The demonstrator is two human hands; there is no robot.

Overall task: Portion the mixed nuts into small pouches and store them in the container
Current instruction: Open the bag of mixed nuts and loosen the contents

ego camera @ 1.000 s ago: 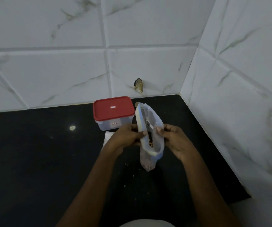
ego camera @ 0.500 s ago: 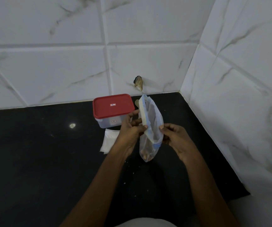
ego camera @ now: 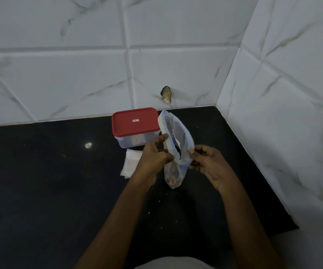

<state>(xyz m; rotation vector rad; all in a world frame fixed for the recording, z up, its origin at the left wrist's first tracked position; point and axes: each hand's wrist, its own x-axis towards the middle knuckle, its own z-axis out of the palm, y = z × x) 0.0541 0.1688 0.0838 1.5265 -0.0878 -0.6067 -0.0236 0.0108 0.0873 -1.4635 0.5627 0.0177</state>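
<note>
A clear zip pouch (ego camera: 176, 150) with a blue-white zip strip hangs upright above the black counter, its mouth spread wide. A few nuts (ego camera: 173, 182) lie in its bottom corner. My left hand (ego camera: 154, 154) pinches the pouch's left rim. My right hand (ego camera: 207, 164) pinches the right rim. Behind the left hand stands a clear container with a shut red lid (ego camera: 135, 122). Flat empty pouches (ego camera: 130, 165) lie on the counter in front of it, partly hidden by my left wrist.
The black counter (ego camera: 49, 181) meets white marble-look tiled walls at the back and right, forming a corner. A small dark fixture (ego camera: 166, 94) sticks out of the back wall. Crumbs dot the counter near my forearms.
The pouch's mouth has been pulled wider, and the nuts have dropped from its middle to its bottom corner. Both hands stayed on the rims.
</note>
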